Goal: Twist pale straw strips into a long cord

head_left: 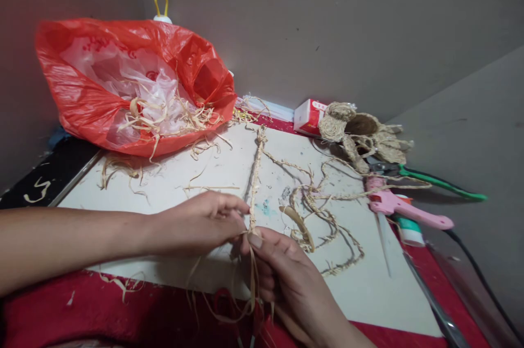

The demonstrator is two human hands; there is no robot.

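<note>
A braided straw cord (256, 173) runs from the middle of the white board (164, 178) down to both hands. My right hand (282, 271) pinches its lower end between thumb and fingers, and loose strands hang below. On the cord's left side, my left hand (208, 222) has its fingers closed on a thin strand beside the braid. A long thin plait (315, 200) lies looped on the board to the right.
A red plastic bag (85, 96) with straw fibres stands at the back left. Woven straw pieces (360, 129), a red-and-white box (309, 116), green-handled pliers (442, 184), a pink glue gun (401, 207) and a tape roll (410, 232) sit at the right. Scissors (223, 304) lie near the front edge.
</note>
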